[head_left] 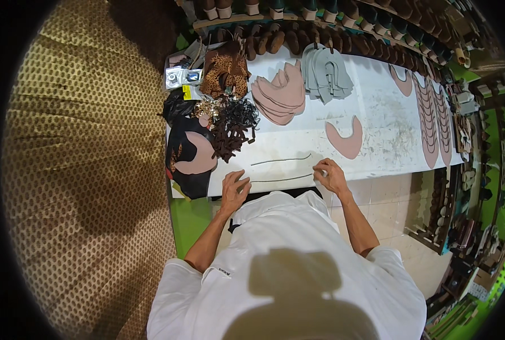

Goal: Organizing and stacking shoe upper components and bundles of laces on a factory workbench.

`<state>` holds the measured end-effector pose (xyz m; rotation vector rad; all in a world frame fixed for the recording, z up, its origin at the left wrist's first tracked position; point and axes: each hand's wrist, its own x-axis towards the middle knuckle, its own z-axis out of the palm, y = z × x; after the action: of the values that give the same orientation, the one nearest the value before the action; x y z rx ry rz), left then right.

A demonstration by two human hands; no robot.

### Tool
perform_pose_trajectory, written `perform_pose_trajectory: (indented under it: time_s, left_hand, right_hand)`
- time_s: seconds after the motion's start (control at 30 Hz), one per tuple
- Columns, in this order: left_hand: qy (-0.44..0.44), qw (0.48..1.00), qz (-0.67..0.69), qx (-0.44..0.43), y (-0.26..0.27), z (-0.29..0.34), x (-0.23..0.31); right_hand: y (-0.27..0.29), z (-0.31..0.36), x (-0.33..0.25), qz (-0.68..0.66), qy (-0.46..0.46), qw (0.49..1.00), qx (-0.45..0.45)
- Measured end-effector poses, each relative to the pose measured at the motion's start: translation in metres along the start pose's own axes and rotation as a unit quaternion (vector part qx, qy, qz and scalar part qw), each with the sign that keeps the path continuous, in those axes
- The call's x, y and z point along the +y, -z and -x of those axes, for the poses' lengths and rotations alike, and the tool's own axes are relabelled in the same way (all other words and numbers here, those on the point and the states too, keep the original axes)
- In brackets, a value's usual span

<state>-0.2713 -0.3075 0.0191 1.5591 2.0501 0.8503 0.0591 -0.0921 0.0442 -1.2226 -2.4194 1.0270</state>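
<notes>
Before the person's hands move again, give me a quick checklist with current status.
1. Near cord stretched out between the hands on the white tabletop: ok.
2. Left hand gripping its left end: cannot tell; fingers are beside it.
3. Right hand gripping its right end: cannot tell; fingers are close to it.
4. Far cord separate from the near one: ok.
5. Far cord straight throughout: not ok; its right end bends away.
6. Dark brown pile clear of both cords: ok.
</notes>
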Motion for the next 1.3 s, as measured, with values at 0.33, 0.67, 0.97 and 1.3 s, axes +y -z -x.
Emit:
perform_pose_trajectory:
  time_s: [0.33,0.67,0.97,1.3]
  left_hand:
    - [0.055,0.998,0.001,0.042,-0.003,-0.050,0.008]
    - [0.005,0.999,0.022,0.024,0.000,-0.041,0.000]
    - [0.015,0.999,0.039,0.024,-0.004,-0.027,-0.004]
    - [0.021,0.998,0.059,-0.031,0.004,-0.025,-0.011]
  right_hand:
    - [-0.002,-0.044,0.000,0.074,0.032,0.997,0.010]
    - [0.007,-0.034,-0.004,0.027,0.010,0.998,-0.049]
    - [0.001,-0.019,0.003,0.040,0.021,0.998,-0.054]
    - [0.003,-0.024,0.006,0.009,0.025,0.998,-0.057]
